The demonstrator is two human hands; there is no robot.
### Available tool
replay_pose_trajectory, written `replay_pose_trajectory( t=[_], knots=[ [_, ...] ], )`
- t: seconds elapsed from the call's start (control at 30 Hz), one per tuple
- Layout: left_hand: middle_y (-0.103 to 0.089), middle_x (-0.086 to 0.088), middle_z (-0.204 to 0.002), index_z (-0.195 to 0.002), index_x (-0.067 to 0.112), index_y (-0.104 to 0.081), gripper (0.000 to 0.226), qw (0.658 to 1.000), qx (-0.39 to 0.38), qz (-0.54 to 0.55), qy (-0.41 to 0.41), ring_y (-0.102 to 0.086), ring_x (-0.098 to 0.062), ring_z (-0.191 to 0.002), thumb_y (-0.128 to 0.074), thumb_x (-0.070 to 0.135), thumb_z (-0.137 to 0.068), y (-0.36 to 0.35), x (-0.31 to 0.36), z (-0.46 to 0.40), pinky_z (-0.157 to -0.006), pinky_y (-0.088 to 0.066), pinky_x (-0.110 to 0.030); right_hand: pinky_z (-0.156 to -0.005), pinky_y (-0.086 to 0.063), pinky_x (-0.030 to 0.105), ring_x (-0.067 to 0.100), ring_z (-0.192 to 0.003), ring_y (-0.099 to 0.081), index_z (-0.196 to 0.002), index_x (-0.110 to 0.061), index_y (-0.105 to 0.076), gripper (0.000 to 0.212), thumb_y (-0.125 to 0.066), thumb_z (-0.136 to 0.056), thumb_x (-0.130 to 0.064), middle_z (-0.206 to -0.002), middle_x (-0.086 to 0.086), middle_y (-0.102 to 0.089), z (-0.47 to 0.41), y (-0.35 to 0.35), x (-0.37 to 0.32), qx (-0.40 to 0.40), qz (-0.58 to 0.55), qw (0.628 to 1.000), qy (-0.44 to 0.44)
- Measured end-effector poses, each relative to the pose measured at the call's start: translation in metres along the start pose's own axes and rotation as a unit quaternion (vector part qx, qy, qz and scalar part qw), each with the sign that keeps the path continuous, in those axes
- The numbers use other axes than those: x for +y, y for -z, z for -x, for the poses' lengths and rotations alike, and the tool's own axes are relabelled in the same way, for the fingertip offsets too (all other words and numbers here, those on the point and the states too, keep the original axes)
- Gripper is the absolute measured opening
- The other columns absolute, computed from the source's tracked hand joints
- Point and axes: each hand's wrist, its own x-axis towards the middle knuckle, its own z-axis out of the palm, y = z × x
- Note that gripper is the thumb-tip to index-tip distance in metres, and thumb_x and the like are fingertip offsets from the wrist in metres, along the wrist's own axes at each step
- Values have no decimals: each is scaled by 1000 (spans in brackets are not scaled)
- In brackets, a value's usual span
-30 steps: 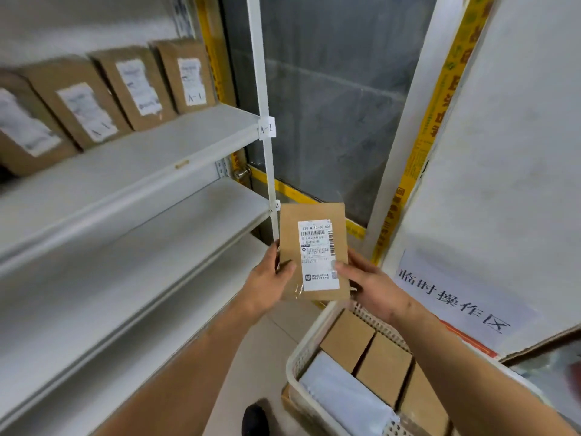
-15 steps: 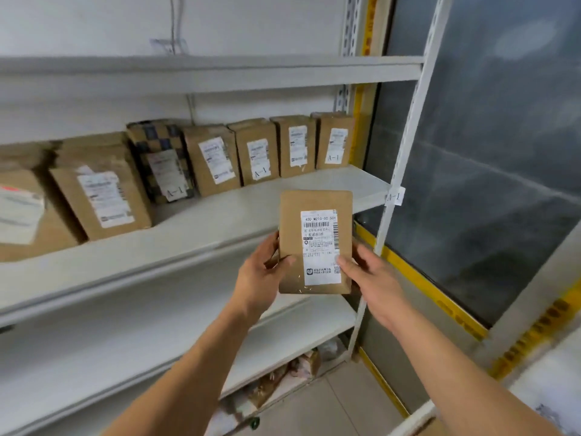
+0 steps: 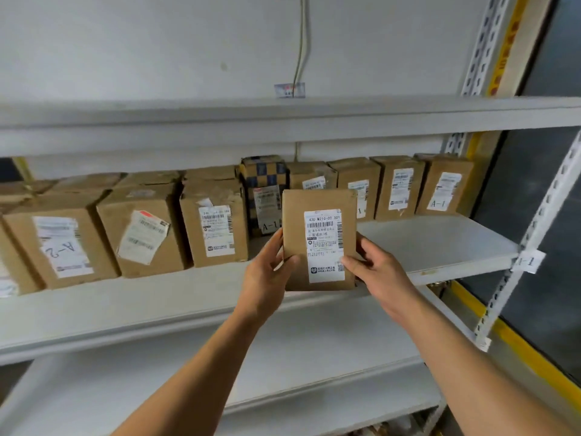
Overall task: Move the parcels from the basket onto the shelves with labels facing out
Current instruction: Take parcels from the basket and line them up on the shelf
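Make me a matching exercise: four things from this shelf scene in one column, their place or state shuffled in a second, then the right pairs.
1. held parcel
2. checkered parcel
3. parcel marked A-2
4. wall cable

a. far left on the shelf
b. gripped by the left hand and the right hand
c. hangs down above the top shelf
d. stands among plain brown boxes, mid-row

Pairs: 1-b, 2-d, 3-a, 4-c
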Motion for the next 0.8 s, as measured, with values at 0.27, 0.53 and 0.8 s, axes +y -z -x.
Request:
replay_pose_trajectory(
  t=[0.27,0.53,0.8],
  knots=[
    [-70,17,-132,-153,50,-44,60,997,64,-52,-3,-70,-11,-119,-60,20,-103,15,-20,-47,-88,-65,-42,-97,-56,22,5,-109,-73,-124,-44,-65,42,-71,-100,-10,-118,-14,-77,-77,-33,11,-4,-8,1000,-12],
    [-77,14,-114,-140,54,-58,58,986,157,-43,45,-74,-10,-107,-60,17,-95,4,-42,-79,-91,-63,-47,-80,-44,2,-5,-97,-58,-159,-6,-39,66,-67,-100,-2,-129,-3,-56,-132,-49,26,-24,-9,999,-25],
    [-78,12,-100,-131,50,-65,44,961,257,-60,77,-74,-19,-95,-60,25,-95,0,-57,-91,-79,-63,-46,-113,-44,39,29,-141,-51,-162,-13,-37,76,-76,-97,-19,-157,22,-48,-157,-68,43,-36,2,999,-3]
  ],
)
